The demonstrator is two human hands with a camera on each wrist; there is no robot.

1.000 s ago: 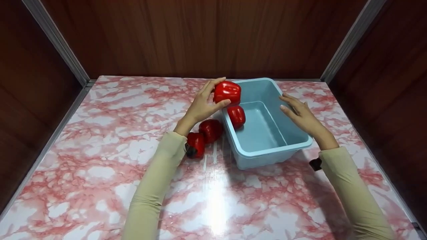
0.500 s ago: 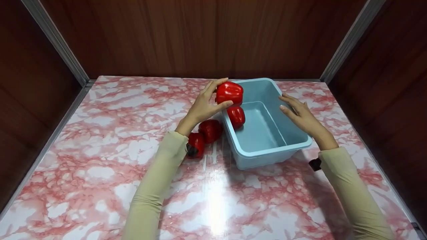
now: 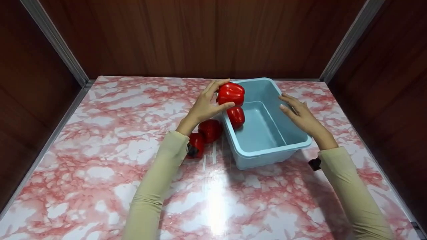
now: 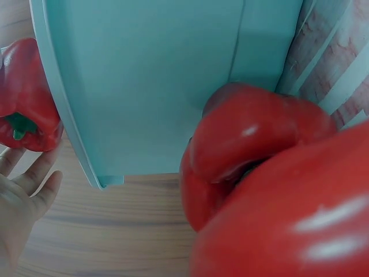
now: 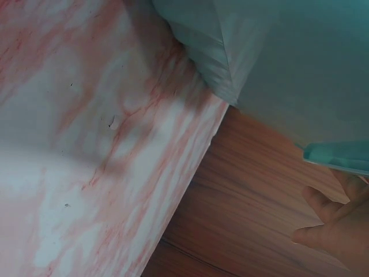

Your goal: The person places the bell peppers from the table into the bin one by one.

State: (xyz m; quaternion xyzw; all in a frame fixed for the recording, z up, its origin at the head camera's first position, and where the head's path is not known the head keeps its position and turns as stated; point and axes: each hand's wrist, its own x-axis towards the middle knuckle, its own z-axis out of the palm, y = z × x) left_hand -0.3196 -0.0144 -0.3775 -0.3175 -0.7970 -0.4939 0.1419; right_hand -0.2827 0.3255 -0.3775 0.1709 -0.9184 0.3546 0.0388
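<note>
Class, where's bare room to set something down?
Bare: table left of the left sleeve; between it and right sleeve, before the tub; tub floor right of its pepper. Crowded: left rim: left hand, held pepper, two table peppers.

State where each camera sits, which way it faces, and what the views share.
Head: worn on the head, facing forward and down at the bin and marbled table; the left hand, right hand and both sleeves show.
Left wrist: on the left wrist, facing the bin's outside, a near pepper, one behind it and the held pepper; left fingers show.
Right wrist: on the right wrist, facing the bin's outside, table and wood panel; right fingers show.
Shared: head and left wrist both show the held pepper.
</note>
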